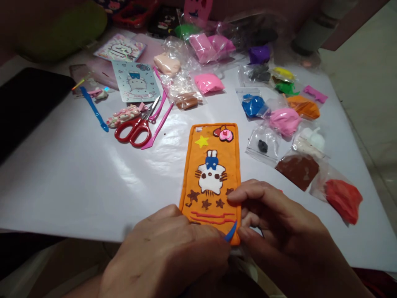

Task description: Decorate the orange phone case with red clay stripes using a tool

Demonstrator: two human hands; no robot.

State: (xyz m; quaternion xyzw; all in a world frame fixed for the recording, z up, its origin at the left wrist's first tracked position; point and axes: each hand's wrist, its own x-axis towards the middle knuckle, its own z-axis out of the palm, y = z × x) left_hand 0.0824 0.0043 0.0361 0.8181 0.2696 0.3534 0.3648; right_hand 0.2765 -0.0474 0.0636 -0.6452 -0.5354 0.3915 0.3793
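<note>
Centrally, orange panel (232, 161): placed at the near edge of the white worktop (93, 186), upright in view, phone-shaped, with a raised rim all round; cannot tell whether resting flat or slightly lifted.
Left hand (167, 252): covering the lower left corner of the panel, grip closed on a blue tool (231, 232), mostly hidden by the fingers, with only a pointed blue end showing near the lower right corner.
Right hand (279, 231): grip closed about the lower right edge of the panel, index fingertip on the face, thumb beside the bottom corner.
Decoration: white cat figure (211, 182) in blue clothing, seen upside down; above, a yellow star (202, 142) and a pink flower shape (226, 134); below, brown stars (206, 204) and thin red strips (217, 216).
Left of panel: red-handled scissors (133, 130), lying partly open beside pink tools (159, 127); beyond, a pale blue card (135, 82) with a printed cat.
Right of panel: bagged lumps in many colours, including blue (253, 106), pink (284, 121), brown (298, 170) and, nearest the right hand, red (344, 198).
Far left: large black object (34, 107), cut off by the picture's edge.
</note>
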